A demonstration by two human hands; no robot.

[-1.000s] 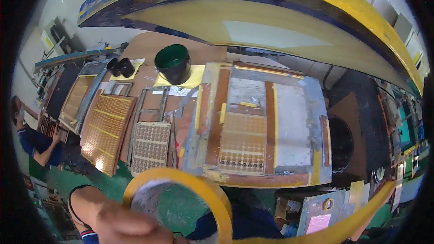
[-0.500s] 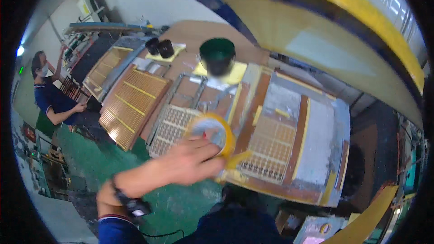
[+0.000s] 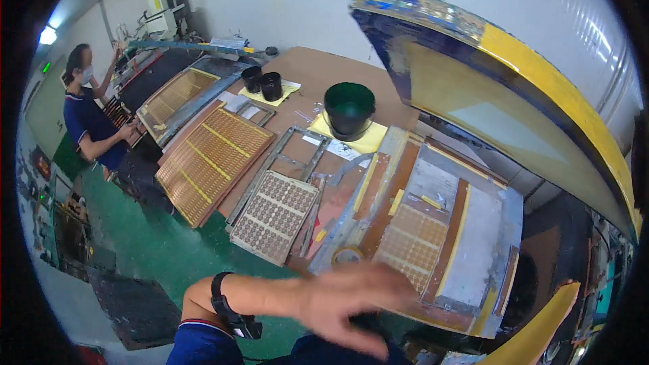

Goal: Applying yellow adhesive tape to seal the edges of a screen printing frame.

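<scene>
The yellow tape strip (image 3: 537,324) is at 4 o'clock, its long axis slanting from 7 or 8 o'clock toward an upper end at 1 or 2. The tape roll (image 3: 347,249), a ring, lies by the near-left corner of the grey board (image 3: 473,250). Just below it, the left hand (image 3: 338,301) is spread wide and holds nothing, fingers toward 3 o'clock (their tips blur), thumb toward 4 or 5; contact with the board I cannot tell. The right hand is hidden, its state unreadable.
</scene>
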